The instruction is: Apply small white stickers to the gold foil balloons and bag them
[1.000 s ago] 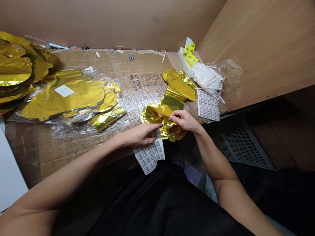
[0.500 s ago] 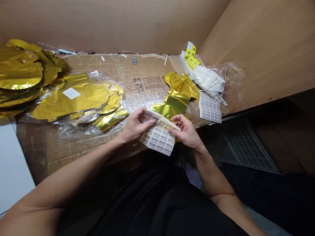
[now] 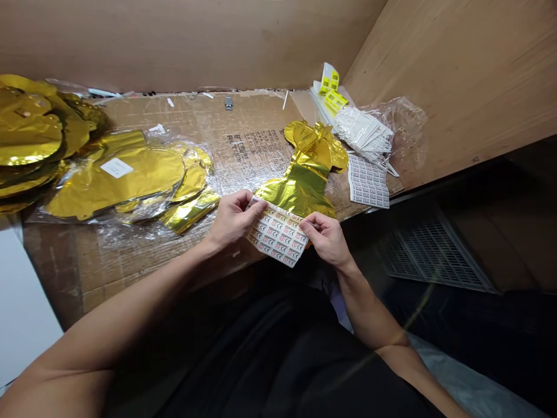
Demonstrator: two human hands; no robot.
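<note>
Between my hands is a white sticker sheet (image 3: 279,235) printed with rows of small CE marks and red round symbols. My left hand (image 3: 235,217) pinches its upper left corner, thumb on top. At the upper right edge, my right hand (image 3: 326,237) grips the sheet between thumb and fingers. Just beyond the sheet lies a gold foil balloon (image 3: 304,177), flat and crumpled, its near end partly hidden behind the sheet and my hands.
Gold foil balloons in clear plastic (image 3: 143,171) lie at left, by a taller gold foil pile (image 3: 30,128). At right are a second sticker sheet (image 3: 369,181), a bundle of white sticks (image 3: 365,132) and yellow labels (image 3: 335,101). A small grey clip (image 3: 228,103) lies at the back.
The sheet's upper edge, which was folded over in a blank white strip, now lies flatter with printed rows up to the top. My view has shifted slightly.
</note>
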